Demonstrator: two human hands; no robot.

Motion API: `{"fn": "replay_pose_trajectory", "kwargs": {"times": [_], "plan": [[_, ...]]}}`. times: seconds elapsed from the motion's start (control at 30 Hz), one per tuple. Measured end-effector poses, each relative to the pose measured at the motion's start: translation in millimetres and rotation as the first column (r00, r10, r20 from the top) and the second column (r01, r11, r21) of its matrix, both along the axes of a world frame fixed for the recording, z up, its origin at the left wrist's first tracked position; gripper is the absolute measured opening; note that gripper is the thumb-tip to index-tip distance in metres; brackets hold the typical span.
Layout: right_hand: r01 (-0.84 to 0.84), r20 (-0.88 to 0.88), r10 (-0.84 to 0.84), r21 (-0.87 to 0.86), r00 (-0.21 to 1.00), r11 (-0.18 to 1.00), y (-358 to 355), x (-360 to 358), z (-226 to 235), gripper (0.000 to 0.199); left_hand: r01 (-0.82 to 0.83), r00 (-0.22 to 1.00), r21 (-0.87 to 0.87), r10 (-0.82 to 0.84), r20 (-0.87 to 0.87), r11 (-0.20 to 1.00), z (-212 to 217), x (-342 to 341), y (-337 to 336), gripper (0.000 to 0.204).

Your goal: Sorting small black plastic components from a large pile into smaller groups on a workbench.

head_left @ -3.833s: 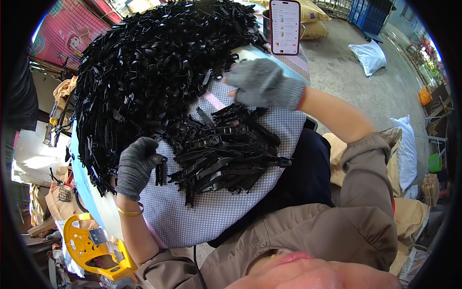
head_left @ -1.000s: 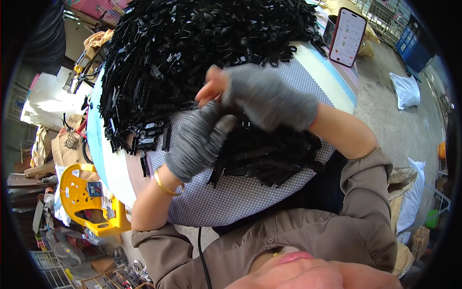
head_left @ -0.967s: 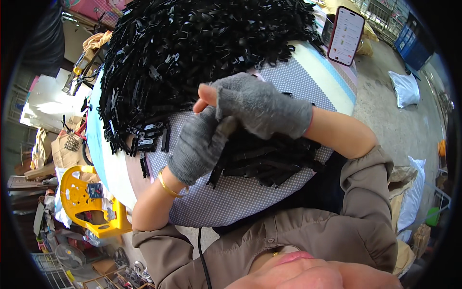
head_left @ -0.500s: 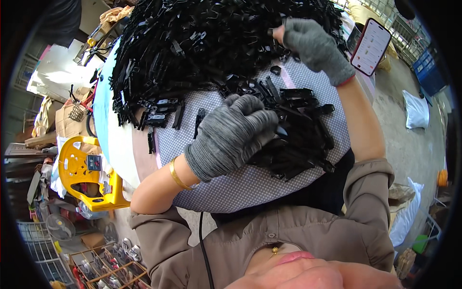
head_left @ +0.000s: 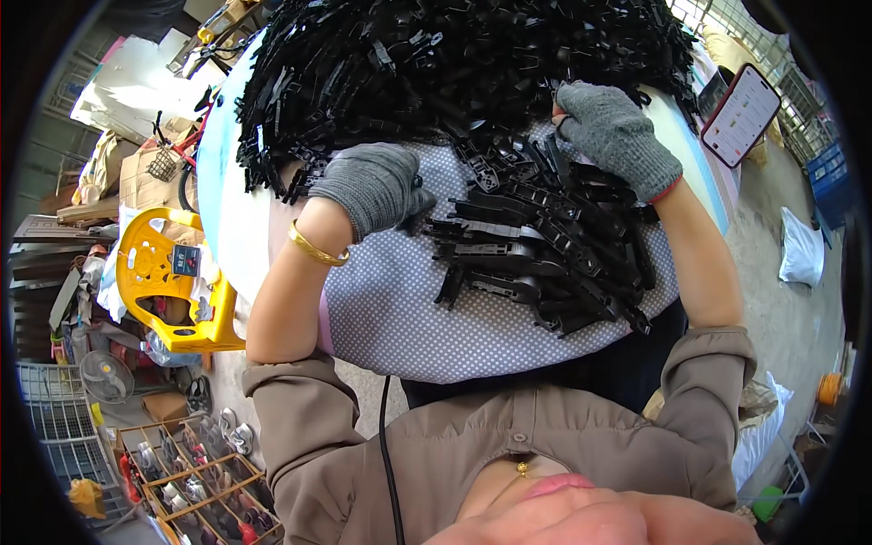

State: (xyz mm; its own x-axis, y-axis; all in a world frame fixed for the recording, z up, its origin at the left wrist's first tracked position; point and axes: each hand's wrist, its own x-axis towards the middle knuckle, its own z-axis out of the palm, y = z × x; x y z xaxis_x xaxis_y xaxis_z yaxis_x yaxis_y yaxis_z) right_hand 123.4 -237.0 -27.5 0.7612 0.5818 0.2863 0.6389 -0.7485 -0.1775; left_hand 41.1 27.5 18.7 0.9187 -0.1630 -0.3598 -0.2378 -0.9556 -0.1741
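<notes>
I can't tell whether my left grip point(head_left: 371, 188) or right grip point(head_left: 616, 138) pinches anything, but a careless sweep could push black pieces point(head_left: 545, 263) piled near the table's point(head_left: 391, 322) edge over it.

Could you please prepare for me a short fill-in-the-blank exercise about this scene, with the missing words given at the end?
1. The left hand and the right hand wear gloves coloured ____.
2. The bracelet is on the person's ____ wrist.
3. The plastic chair beside the table is coloured ____.
4. In the picture, the phone is to the ____ of the large heap of black parts.

Missing words: grey; left; yellow; right.
</notes>
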Motion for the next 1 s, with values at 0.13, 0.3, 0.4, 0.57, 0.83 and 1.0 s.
{"fn": "replay_pose_trajectory", "kwargs": {"times": [0.13,0.3,0.4,0.57,0.83,1.0], "plan": [[0.088,-0.158,-0.055,0.208,0.986,0.974,6.2,-10.8,15.5,0.014,0.199,0.976,-0.218,-0.175,0.127,0.955,-9.0,2.9,7.8,0.030],[0.121,-0.467,0.262,0.643,0.845,0.756,13.4,-34.8,30.4,0.015,0.192,0.978,-0.970,0.055,0.202,0.149,-12.9,1.2,-8.7,0.024],[0.225,-0.566,0.334,0.699,0.753,0.679,16.3,-44.8,35.8,0.017,-0.177,0.984,-0.983,0.013,-0.178,-0.048,1.9,-12.0,-25.3,0.026],[0.307,-0.632,0.394,0.716,0.668,0.628,17.1,-48.1,39.0,0.018,-0.392,0.919,-0.914,0.012,-0.395,-0.106,1.3,-13.1,-32.4,0.034],[0.274,-0.627,0.391,0.703,0.674,0.657,15.1,-50.7,41.4,0.020,-0.250,0.968,-0.959,-0.069,-0.243,-0.132,-5.9,-13.2,-28.9,0.036],[0.241,-0.608,0.394,0.706,0.690,0.666,13.8,-51.4,41.2,0.019,-0.216,0.976,-0.971,0.025,-0.214,0.105,-1.6,-16.5,-34.3,0.032]]}}
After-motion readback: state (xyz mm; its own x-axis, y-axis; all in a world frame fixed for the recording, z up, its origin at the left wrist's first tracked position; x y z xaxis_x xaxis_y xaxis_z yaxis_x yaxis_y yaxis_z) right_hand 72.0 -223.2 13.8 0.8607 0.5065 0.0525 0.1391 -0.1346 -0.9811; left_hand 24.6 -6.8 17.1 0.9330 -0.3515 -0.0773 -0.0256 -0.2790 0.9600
